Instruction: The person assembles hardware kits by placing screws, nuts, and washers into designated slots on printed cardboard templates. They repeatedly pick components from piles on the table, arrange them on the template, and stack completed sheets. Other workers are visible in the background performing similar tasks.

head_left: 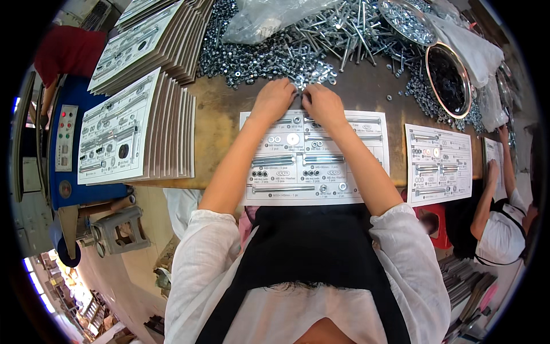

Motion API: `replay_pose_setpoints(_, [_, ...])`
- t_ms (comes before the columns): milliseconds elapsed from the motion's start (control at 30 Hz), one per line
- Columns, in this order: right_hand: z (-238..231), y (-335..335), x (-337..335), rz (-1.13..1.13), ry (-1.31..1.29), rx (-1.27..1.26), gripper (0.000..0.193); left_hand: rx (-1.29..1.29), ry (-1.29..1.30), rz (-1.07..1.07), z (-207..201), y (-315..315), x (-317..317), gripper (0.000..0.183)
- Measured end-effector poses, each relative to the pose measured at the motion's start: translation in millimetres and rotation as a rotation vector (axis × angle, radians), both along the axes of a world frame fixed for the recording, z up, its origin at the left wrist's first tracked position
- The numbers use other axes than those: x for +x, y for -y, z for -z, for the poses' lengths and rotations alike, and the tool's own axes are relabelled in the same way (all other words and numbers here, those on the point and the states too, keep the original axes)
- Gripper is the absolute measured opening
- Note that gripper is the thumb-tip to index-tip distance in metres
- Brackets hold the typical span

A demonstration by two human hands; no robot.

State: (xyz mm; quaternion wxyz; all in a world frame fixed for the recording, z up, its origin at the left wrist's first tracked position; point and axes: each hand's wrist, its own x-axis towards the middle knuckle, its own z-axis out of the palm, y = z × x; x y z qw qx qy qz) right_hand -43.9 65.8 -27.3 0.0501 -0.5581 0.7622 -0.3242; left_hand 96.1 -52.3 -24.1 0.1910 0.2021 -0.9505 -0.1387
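My left hand and my right hand are side by side just beyond the far edge of a white printed card. Both have curled fingers with the tips drawn together at the near edge of a pile of flat washers; anything pinched in them is too small to make out. Long bolts, nuts and a big round washer appear on the card's printed layout. My forearms cross above its left and right sides.
Stacks of similar cards stand at the left. Loose nuts, long bolts and a clear plastic bag cover the far table. To the right are a round bowl of dark pieces, another card and a co-worker's arm.
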Motion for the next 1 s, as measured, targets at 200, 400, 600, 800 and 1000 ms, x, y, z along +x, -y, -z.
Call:
replay_pose_setpoints(200, [-13.0,-15.0,-18.3,0.051,0.653,0.048,0.017,0.771,-0.113,-0.060,-18.3,-9.2,9.2,0.018])
replay_pose_setpoints(400, [-24.8,-29.1,-13.2,-0.102,0.817,-0.006,0.025,1.027,-0.147,0.052,-14.3,-14.6,6.2,0.017])
replay_pose_setpoints(600, [-36.1,-46.6,-12.8,-0.128,0.749,-0.005,0.026,0.727,-0.077,0.044,-40.0,-42.4,4.4,0.020])
replay_pose_setpoints(800, [-41.5,-87.2,-12.0,-0.049,1.062,0.035,0.031,0.136,-0.106,0.105,-50.7,-98.9,4.6,0.022])
replay_pose_setpoints(1000, [-42.7,-154.4,-15.2,0.129,0.826,-0.001,0.023,0.223,-0.070,0.181,-39.8,-160.7,22.6,0.023])
